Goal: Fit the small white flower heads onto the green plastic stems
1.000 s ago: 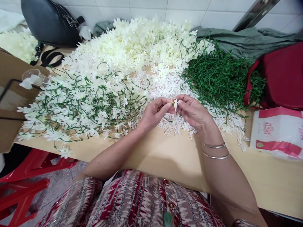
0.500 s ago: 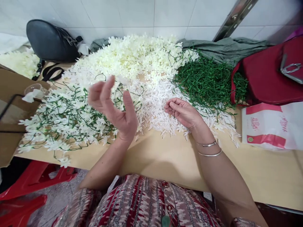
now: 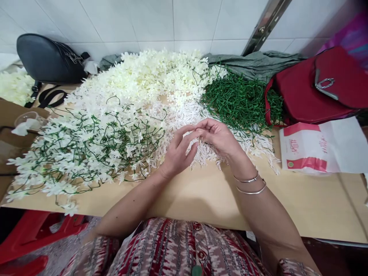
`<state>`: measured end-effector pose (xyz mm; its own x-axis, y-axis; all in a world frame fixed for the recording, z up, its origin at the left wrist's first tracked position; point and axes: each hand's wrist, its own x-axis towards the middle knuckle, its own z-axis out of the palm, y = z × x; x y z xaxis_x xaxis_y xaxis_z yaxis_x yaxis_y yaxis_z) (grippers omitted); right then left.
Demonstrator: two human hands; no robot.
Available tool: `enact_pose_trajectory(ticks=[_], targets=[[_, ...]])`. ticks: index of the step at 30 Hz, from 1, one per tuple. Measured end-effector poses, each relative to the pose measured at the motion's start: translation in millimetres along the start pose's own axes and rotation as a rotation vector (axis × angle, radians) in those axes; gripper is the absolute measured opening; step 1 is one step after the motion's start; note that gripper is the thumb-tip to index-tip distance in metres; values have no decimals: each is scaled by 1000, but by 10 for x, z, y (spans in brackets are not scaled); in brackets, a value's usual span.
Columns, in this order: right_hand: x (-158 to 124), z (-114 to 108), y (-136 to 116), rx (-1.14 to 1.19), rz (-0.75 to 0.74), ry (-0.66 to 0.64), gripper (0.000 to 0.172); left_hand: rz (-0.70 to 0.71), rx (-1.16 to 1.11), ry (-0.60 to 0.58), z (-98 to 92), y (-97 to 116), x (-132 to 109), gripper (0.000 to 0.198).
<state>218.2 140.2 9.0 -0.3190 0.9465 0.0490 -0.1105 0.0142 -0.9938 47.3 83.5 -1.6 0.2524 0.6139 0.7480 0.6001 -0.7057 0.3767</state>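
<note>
Above a heap of thin white stamen-like pieces [image 3: 184, 115], my two hands meet at the fingertips. My right hand [image 3: 220, 140] is closed in a pinch, and whatever it holds is too small to make out. My left hand [image 3: 179, 151] reaches over to it with curved fingers, its thumb standing apart from the forefinger. Left of my hands lies a pile of white artificial flowers on green stems [image 3: 94, 142]. Loose cream blossoms [image 3: 161, 73] are heaped behind. A mound of green plastic stems [image 3: 238, 99] lies to the right, beyond my right hand.
A black bag [image 3: 50, 59] stands at the back left, near a cardboard box [image 3: 7, 153]. On the right are a red bag [image 3: 304, 92] and a white and red paper packet [image 3: 307, 149]. Red stools [image 3: 37, 234] stand below the table's [image 3: 184, 195] left front edge.
My left hand has come from over the flower pile on the left to my right hand, where the fingertips now touch. My right hand stays pinched. The view has shifted slightly.
</note>
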Motion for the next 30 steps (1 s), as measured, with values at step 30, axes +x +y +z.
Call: enact_pose_trajectory(ticks=[30], targets=[[-498,-585,243,-1241,-345,331,23,-171,72,-482,240,-151,-34,38]])
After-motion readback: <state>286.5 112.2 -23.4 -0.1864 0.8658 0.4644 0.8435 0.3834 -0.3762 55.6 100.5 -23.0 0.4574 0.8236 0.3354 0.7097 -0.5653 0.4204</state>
